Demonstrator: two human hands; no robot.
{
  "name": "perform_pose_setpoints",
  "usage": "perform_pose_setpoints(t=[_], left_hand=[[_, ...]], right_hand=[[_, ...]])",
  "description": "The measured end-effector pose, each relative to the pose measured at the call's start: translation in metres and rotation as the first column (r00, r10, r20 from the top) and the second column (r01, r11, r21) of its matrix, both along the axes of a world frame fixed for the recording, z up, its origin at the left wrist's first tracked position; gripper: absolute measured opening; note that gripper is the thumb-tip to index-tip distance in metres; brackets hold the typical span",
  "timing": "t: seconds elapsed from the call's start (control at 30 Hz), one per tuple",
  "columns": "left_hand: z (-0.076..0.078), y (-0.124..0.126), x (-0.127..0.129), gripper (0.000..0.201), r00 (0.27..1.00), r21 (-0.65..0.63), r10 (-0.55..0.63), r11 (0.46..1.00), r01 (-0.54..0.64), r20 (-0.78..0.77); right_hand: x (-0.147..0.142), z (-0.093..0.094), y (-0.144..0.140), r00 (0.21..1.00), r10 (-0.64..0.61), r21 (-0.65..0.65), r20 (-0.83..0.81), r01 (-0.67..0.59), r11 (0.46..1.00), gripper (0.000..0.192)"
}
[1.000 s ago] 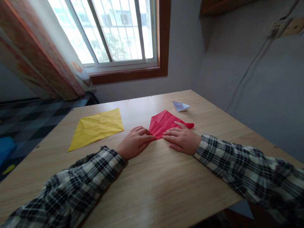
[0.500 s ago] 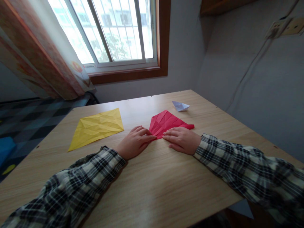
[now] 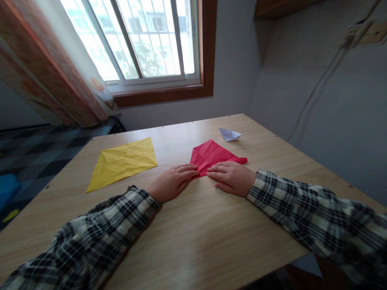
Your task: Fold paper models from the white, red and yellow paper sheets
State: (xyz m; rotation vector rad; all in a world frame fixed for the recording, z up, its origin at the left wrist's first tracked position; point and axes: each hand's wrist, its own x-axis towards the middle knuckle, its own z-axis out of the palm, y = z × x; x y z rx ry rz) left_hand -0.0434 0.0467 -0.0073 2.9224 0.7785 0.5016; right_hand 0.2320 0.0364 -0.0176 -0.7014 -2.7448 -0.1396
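A creased sheet of red paper (image 3: 208,153) lies on the wooden table in front of me, partly folded, with a narrow folded strip sticking out on its right. My left hand (image 3: 173,181) rests at its near left corner, fingers stretched out and lying on the paper. Flat on its near right side is my right hand (image 3: 231,177), fingers extended and pressing the near edge. The two hands' fingertips almost meet, and they cover part of the folded edge.
A creased sheet of yellow paper (image 3: 125,161) lies to the left. Behind the red sheet sits a small white paper boat (image 3: 230,135). A pale paper piece (image 3: 308,265) shows below the table's near right edge. The tabletop (image 3: 181,241) ends at a wall and window.
My left fingers, bent at the corner before, have straightened and now lie flatter on the red paper. The right hand has stayed in place.
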Motion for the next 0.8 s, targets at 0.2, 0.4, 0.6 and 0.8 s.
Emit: perform_pose_setpoints(t=[0.2,0.4,0.6,0.8], left_hand=[[0.0011,-0.0006,0.0017,0.036,0.998,0.035,0.05,0.998,-0.048,-0.044],[0.0037,-0.0028,0.0031,0.032,0.997,0.092,0.048,0.995,-0.042,-0.067],[0.0041,-0.0032,0.0038,0.032,0.995,0.115,0.055,0.992,-0.045,-0.085],[0.0043,-0.0025,0.0037,0.031,0.993,0.104,0.053,0.994,-0.043,-0.101]], right_hand=[[0.0003,-0.0001,-0.0011,0.997,-0.07,0.008,0.021,0.07,0.998,0.042],[0.0004,-0.0007,-0.0012,0.996,-0.089,0.0,-0.007,0.089,0.996,0.043],[0.0011,-0.0015,-0.0009,0.996,-0.089,-0.003,-0.001,0.089,0.996,0.043],[0.0004,0.0005,-0.0018,0.994,-0.11,-0.018,0.025,0.111,0.994,0.045]])
